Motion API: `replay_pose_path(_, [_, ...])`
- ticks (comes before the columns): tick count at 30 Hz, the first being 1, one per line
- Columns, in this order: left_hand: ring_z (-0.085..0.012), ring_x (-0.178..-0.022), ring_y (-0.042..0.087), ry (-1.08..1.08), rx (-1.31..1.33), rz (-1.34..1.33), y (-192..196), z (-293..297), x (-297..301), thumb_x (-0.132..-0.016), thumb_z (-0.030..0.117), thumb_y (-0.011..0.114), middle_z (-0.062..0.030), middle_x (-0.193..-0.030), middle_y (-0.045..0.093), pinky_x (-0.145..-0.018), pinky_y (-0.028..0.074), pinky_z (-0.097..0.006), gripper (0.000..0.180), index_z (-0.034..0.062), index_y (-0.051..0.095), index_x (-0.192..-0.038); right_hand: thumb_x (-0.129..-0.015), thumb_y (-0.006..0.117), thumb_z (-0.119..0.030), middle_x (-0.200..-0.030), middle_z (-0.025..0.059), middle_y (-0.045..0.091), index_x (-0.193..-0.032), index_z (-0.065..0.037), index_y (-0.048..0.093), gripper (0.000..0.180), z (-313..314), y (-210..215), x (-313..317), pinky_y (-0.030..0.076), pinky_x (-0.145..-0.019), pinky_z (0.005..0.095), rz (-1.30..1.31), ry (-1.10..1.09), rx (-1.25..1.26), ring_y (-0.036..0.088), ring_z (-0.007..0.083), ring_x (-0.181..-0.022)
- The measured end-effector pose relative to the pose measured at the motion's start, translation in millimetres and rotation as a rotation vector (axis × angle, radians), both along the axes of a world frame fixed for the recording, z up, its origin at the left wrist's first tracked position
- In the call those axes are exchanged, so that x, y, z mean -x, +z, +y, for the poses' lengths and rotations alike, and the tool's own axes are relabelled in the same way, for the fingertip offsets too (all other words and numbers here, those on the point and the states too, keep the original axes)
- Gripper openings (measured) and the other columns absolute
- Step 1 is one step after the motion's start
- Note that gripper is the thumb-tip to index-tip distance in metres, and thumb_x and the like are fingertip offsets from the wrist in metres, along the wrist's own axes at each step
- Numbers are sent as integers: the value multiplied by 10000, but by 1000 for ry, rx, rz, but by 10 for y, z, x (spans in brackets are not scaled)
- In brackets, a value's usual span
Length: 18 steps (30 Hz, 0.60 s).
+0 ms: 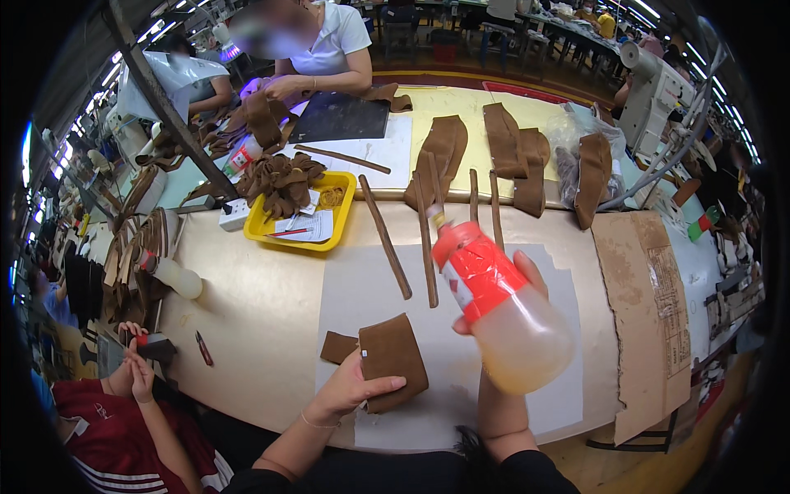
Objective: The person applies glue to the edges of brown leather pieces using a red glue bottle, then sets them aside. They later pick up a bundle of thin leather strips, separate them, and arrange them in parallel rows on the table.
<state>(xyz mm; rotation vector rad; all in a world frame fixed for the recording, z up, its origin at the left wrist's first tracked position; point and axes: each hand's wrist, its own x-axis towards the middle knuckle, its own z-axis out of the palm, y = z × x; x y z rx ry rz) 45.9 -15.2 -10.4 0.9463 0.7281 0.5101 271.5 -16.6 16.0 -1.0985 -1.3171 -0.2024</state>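
Head view: clamped on the brown piece [403, 358] over the grey sheet [448, 416] with left hand [350, 389], gripping the tilted bottle [504, 300] with right hand [532, 276]; looks midway, with loose brown strips [385, 239] seemingly left.

I see brown floor [473, 69] and another long table [586, 36] behind the big shiny table [247, 329], and bright lights [646, 9] high beyond it.

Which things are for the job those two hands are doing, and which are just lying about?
Likely for the job:
- bottle, in the right hand
- brown piece, in the left hand
- grey sheet, under both

Seemingly just lying about:
- yellow tray
- small red tool
- cardboard
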Motion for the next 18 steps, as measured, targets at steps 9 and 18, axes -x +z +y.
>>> replay_pose_path(9, [-150, -1121, 554, 87, -45, -61, 28, -25, 136, -789, 64, 776, -53, -1194, 571, -962, 461, -320, 634, 19, 435, -1322, -742, 712, -632, -1141, 143, 498, -1239, 20, 433, 866, 144, 212, 6, 551, -854, 398, 637, 393, -7, 615, 293, -1026])
replay_pose_path(18, [-157, -1190, 513, 46, -99, -28, 217, -40, 269, -760, 34, 792, -60, -1257, 529, -1000, 433, -332, 742, 30, 373, -1372, -644, 790, -621, -1120, 175, 606, -1287, -4, 400, 972, 85, 136, 94, 569, -858, 462, 680, 620, 184, 646, 337, -1030])
